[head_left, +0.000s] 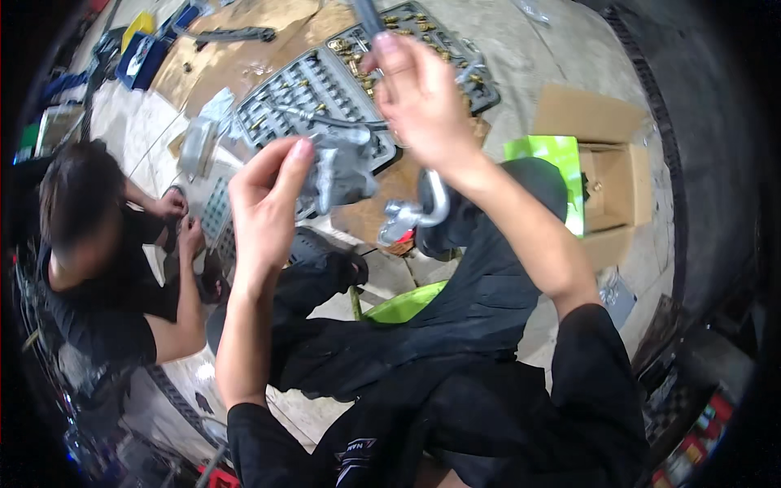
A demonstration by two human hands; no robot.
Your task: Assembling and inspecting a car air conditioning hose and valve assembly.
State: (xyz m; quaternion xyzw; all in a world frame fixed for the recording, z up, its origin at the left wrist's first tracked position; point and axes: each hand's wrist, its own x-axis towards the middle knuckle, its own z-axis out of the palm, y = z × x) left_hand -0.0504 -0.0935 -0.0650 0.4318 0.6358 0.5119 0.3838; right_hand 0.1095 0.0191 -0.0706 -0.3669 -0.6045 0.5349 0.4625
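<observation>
My left hand is closed, thumb against fingers, on a crumpled clear plastic bag that hangs to its right. Farther off and to the right, my right hand is wrapped around a dark tube that runs up past the top edge; its far end is out of view. Below the right hand, a bent silvery metal pipe shows beside my leg, with clear plastic wrap at its end. Under both hands lies an open grey case holding rows of small fittings, several of them brass.
An open cardboard box with a bright green panel stands at the right. A co-worker sits close at the left, hands together. A green stool shows beneath me. Blue and yellow bins are at the far left.
</observation>
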